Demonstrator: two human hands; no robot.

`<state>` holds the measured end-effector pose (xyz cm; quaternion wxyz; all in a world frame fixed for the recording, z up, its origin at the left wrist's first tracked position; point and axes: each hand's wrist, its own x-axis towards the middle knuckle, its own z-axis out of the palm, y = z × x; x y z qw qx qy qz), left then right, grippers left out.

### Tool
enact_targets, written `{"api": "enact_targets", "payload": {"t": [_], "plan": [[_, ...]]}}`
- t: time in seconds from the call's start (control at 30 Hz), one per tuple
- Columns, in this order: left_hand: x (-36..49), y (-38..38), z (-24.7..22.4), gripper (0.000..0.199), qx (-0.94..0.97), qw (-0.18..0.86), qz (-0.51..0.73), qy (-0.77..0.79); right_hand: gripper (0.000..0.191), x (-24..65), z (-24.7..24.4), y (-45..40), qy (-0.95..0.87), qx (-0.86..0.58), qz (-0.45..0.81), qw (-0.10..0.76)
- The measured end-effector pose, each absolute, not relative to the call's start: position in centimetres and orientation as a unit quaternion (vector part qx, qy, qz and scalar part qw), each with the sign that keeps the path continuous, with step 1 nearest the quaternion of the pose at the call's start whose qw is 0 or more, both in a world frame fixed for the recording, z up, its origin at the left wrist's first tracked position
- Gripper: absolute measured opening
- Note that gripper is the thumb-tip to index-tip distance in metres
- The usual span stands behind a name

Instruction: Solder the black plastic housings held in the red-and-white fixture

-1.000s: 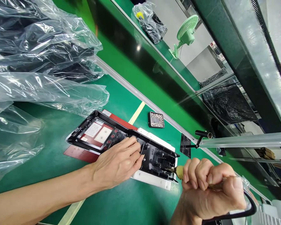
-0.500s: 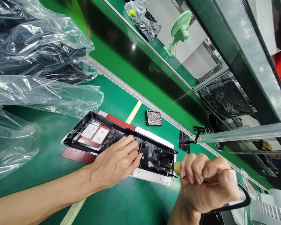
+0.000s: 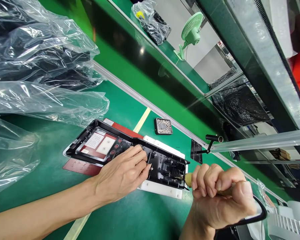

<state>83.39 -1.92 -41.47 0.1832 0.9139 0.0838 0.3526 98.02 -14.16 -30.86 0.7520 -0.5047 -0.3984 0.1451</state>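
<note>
A long black plastic housing [image 3: 162, 159] with a framed window at its left end lies on a white fixture [image 3: 161, 189] and a red plate [image 3: 82, 166]. My left hand [image 3: 126, 170] rests over the middle of the housing, fingers curled and pressed together at its inner side; what they hold, if anything, is hidden. At the right end my right hand [image 3: 221, 193] is wrapped round a tool with a yellowish handle [image 3: 188, 180] and a black cord. The tool's metal shaft reaches into the housing's right end.
A small black tray of screws [image 3: 163, 126] sits behind the housing. Clear plastic bags with dark contents [image 3: 40, 50] fill the left. A metal rail [image 3: 130, 91] crosses behind, with a black cylindrical device [image 3: 214, 138] at right and a green fan [image 3: 192, 30] beyond.
The view has shifted very slightly, and the housing's left end appears a little lower and farther left. Both hands keep practically the same pose and place.
</note>
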Motion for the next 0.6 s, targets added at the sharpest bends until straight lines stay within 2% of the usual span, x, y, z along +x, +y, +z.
{"api": "enact_targets", "payload": {"t": [0.6], "plan": [[83.29,-2.05,-41.86,0.024,0.910,0.197,0.354,0.086,0.029,98.52,-30.66,-14.44,-0.435,-0.475,0.187,0.742]]}}
